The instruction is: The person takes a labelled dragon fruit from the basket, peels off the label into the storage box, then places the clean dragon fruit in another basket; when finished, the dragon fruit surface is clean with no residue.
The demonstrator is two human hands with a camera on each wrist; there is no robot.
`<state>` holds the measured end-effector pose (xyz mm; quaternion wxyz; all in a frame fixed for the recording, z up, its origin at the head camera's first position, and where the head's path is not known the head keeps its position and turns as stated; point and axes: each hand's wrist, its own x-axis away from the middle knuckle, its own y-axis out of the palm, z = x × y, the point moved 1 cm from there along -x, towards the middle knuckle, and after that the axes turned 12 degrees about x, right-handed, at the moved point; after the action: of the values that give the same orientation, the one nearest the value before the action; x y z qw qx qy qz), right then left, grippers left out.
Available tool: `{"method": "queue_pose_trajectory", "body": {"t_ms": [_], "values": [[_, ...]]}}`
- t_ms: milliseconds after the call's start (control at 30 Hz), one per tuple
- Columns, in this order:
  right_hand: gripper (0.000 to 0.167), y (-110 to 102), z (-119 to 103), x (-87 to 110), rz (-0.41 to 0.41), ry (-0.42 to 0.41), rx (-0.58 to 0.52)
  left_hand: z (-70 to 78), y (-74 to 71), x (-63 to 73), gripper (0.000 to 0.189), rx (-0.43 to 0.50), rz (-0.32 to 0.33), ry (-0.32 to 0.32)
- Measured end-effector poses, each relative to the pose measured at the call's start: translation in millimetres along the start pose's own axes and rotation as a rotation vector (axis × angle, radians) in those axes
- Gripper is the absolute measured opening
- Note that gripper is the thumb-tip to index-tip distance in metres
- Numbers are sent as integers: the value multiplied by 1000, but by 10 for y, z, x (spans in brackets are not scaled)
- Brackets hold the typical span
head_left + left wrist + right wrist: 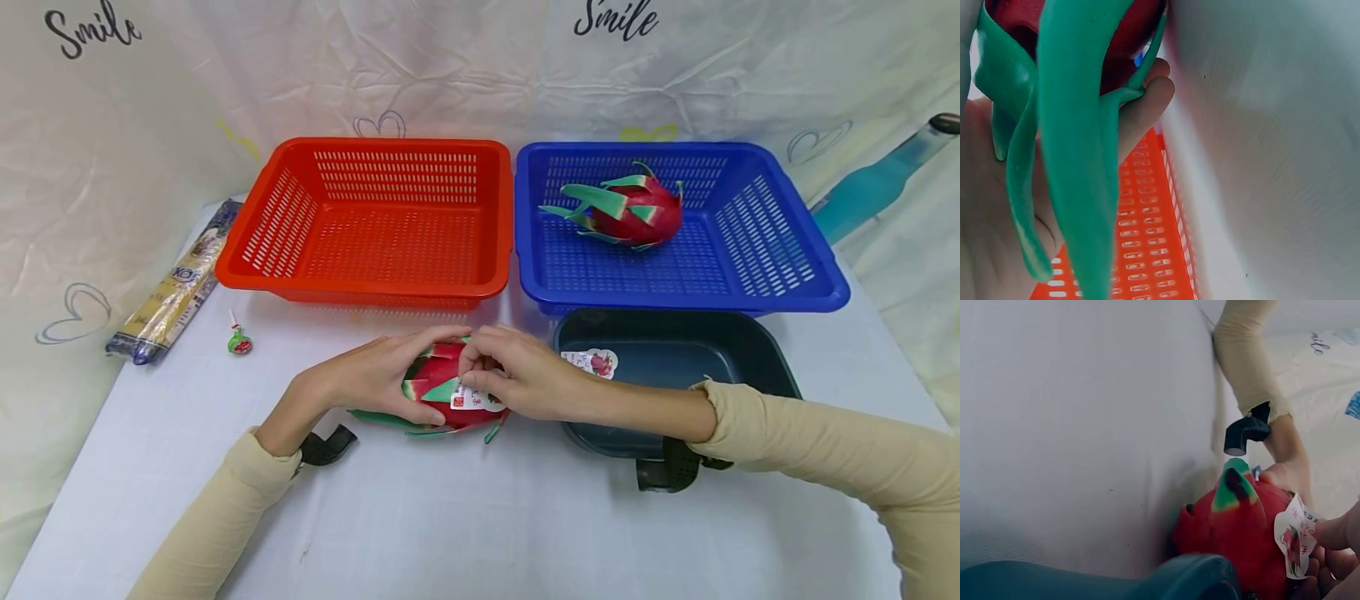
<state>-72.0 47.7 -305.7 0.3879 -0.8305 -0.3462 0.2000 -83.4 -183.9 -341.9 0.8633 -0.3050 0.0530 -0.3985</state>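
Note:
A red dragon fruit (437, 372) with green scales lies on the white table in front of the red basket. My left hand (363, 377) grips it from the left, thumb on the near side. Long green scales (1079, 137) fill much of the left wrist view, and that hand's fingers show behind them. With thumb and fingertips, my right hand (528, 375) pinches the edge of a white sticker (1292, 536) that bears a fruit picture. In the right wrist view the sticker stands partly away from the fruit's skin; how much still sticks is hidden.
Behind stand a red basket (397, 292) and a blue basket (682, 302), which holds another dragon fruit (652, 212). Under my right forearm sits a dark tray (675, 329) with a second sticker (600, 362). At left lie a lollipop (239, 342) and a long packet (180, 279); a blue bottle (862, 196) is at right.

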Motion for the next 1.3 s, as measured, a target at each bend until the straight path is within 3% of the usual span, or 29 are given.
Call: {"method": "queue_pose_trajectory", "body": {"t_ms": [367, 867, 1100, 1300], "values": [[6, 11, -3, 33, 36, -61, 38, 4, 9, -4, 97, 8, -4, 10], [6, -30, 21, -8, 17, -66, 78, 30, 7, 5, 98, -6, 9, -8], [5, -78, 24, -50, -49, -4, 47, 23, 3, -1, 97, -21, 13, 4], [6, -123, 34, -70, -136, 27, -75, 7, 0, 1, 97, -6, 1, 0]]}}
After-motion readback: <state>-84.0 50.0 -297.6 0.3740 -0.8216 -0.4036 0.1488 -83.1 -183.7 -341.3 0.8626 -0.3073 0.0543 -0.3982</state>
